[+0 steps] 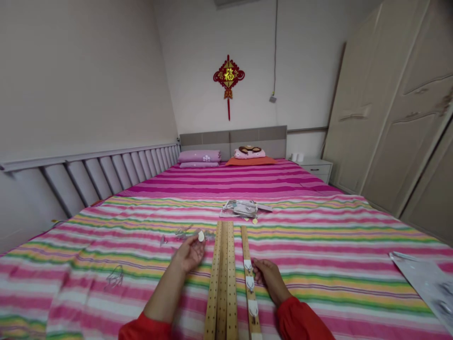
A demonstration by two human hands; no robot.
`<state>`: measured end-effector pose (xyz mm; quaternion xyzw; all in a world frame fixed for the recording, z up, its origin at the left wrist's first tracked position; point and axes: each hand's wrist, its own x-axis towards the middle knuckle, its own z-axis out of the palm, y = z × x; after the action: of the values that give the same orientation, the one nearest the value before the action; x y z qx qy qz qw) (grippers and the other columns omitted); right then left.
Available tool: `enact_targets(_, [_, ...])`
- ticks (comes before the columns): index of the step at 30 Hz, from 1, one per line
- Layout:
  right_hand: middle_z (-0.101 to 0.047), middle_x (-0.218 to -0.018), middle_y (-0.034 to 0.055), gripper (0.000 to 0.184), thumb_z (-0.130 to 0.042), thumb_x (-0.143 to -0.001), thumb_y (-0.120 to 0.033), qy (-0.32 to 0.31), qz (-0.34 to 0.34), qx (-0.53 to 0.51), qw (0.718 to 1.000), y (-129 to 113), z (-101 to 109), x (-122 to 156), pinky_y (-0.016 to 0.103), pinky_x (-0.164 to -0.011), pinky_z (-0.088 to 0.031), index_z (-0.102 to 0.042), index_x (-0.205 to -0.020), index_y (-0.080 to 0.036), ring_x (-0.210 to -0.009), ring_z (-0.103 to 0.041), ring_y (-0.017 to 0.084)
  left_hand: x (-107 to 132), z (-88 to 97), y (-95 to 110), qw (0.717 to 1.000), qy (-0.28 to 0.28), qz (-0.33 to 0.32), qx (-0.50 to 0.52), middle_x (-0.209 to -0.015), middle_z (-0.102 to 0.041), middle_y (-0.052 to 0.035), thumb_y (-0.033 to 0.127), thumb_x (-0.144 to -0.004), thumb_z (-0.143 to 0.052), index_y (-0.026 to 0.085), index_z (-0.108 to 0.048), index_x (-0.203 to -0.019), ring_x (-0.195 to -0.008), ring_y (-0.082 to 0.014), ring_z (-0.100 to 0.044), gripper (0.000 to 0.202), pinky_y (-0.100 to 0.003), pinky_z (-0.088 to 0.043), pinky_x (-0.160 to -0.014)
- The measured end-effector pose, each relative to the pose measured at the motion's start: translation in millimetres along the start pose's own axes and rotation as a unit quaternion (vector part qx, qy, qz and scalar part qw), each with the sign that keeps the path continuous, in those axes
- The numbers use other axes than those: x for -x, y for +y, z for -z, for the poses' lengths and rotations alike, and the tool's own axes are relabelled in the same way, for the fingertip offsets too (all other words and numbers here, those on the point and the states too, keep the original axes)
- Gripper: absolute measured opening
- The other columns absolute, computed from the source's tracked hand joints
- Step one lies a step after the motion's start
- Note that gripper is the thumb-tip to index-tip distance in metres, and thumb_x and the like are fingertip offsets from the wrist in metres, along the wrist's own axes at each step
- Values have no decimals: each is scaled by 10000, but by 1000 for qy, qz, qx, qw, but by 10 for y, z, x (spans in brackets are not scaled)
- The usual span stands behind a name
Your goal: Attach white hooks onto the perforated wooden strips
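Observation:
My left hand (191, 254) is raised over the bed, palm partly up, pinching a small white piece (201, 236) between thumb and fingertips. It resembles the white plates on the strip, but its exact kind is unclear. My right hand (268, 276) is closed beside a narrow wooden strip (245, 245). Its curled fingertips are at the strip's right edge, by a white adhesive hook (247, 265); what they grip is hidden. Further down the strip sit a second white hook (250, 284) and a third hook (253, 308). Between my hands lie long wooden slats with rows of holes (222, 278).
Beyond the slats lies a clear plastic packet (240, 208) with small yellowish bits (255, 221) near it. Crumpled clear plastic (182, 232) lies behind my left hand, another scrap (115, 277) farther left. A plastic bag (424, 283) is at the right. Striped sheet (318, 264) covers the bed.

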<state>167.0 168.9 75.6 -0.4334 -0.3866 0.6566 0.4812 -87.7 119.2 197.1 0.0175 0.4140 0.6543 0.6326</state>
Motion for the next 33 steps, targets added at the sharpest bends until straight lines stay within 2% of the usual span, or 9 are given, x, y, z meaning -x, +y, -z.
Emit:
enact_targets(6, [-548,-442,-44,392,-759,-553,-482,16,1,-20,1000,-171,8,104,165,-291,-236,-523,-546,-169,-293,-415,43,282,-263,-517,999,-27,-22,-35,-668,-690,-79,78,-831,-527,107,-603,-762,-591,-130,-669,107,-204,-546,-569])
enact_targets(9, [-509,-396,-57,400,-745,-589,-498,-22,9,-12,1000,-315,-68,223,157,-292,-224,-529,-541,-165,-281,-391,39,333,-362,-732,991,-54,-94,-81,-749,-705,-64,80,-766,-602,130,-617,-742,-689,-121,-675,58,-206,-544,-684])
enact_targets(11, [-509,-388,-52,389,-731,-628,-499,-68,5,-14,998,-438,-135,316,153,-304,-246,-563,-567,-154,-293,-410,44,379,-410,-842,964,-92,-178,-173,-813,-708,-59,155,-716,-671,145,-636,-759,-797,-151,-674,56,-245,-531,-786])
enact_targets(13, [-575,-465,-31,369,-727,-651,-494,-94,-5,-33,995,-569,-190,403,154,-316,-285,-610,-640,-144,-317,-450,48,444,-441,-921,907,-119,-282,-290,-889,-703,-63,244,-699,-686,160,-651,-792,-898,-191,-657,130,-296,-511,-856])
enact_targets(16, [-633,-566,-3,376,-722,-672,-501,-112,-18,-63,992,-737,-223,502,153,-329,-318,-649,-725,-136,-369,-521,60,542,-445,-999,778,-151,-429,-432,-986,-676,-78,255,-737,-620,185,-657,-829,-999,-221,-618,122,-351,-484,-909])
enact_targets(19, [-656,-616,3,393,-755,-643,-500,-118,-6,-75,990,-836,-212,575,146,-349,-342,-651,-745,-135,-425,-568,69,580,-390,-1067,657,-174,-519,-518,-1034,-649,-87,213,-784,-555,209,-647,-882,-1053,-219,-588,135,-373,-467,-938])
enact_targets(23, [-640,-555,-26,396,-814,-570,-471,-127,-5,-44,991,-880,-199,668,153,-389,-381,-604,-670,-151,-417,-552,67,519,-275,-1189,576,-161,-566,-567,-1124,-613,-106,198,-836,-492,220,-611,-1030,-1104,-215,-569,229,-385,-475,-951])
enact_targets(27, [-604,-450,-37,400,-838,-522,-447,-118,0,-1,993,-874,-224,738,173,-408,-390,-589,-643,-158,-381,-516,73,459,-213,-1334,549,-134,-583,-585,-1217,-574,-120,174,-851,-456,211,-571,-1171,-1179,-222,-532,342,-396,-462,-990])
enact_targets(33, [-613,-443,-25,385,-838,-496,-431,-89,8,-1,996,-778,-245,720,171,-409,-387,-596,-621,-159,-375,-507,69,479,-212,-1511,560,-121,-562,-596,-1305,-524,-130,157,-860,-427,208,-504,-1283,-1242,-222,-490,432,-399,-442,-1026])
